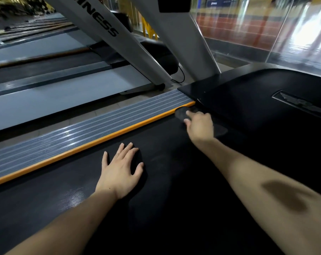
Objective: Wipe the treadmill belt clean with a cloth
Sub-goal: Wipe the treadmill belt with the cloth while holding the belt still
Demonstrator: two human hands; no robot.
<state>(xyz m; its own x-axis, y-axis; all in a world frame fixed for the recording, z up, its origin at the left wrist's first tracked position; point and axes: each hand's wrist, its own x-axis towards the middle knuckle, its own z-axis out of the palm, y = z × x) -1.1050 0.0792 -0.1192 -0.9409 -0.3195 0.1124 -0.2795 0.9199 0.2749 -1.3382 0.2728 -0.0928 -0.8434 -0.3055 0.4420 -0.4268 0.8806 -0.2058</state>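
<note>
The black treadmill belt fills the lower half of the view. My left hand lies flat on it with fingers spread. My right hand reaches to the belt's far end and holds a dark cloth against the belt, right by the orange edge strip and the black motor cover. The cloth is blurred; more of it shows to the right of the hand. How the fingers lie on the cloth is hard to tell.
A grey ribbed side rail runs along the left of the belt. Grey uprights rise from the front. A second treadmill stands to the left. Glass panels are at the back right.
</note>
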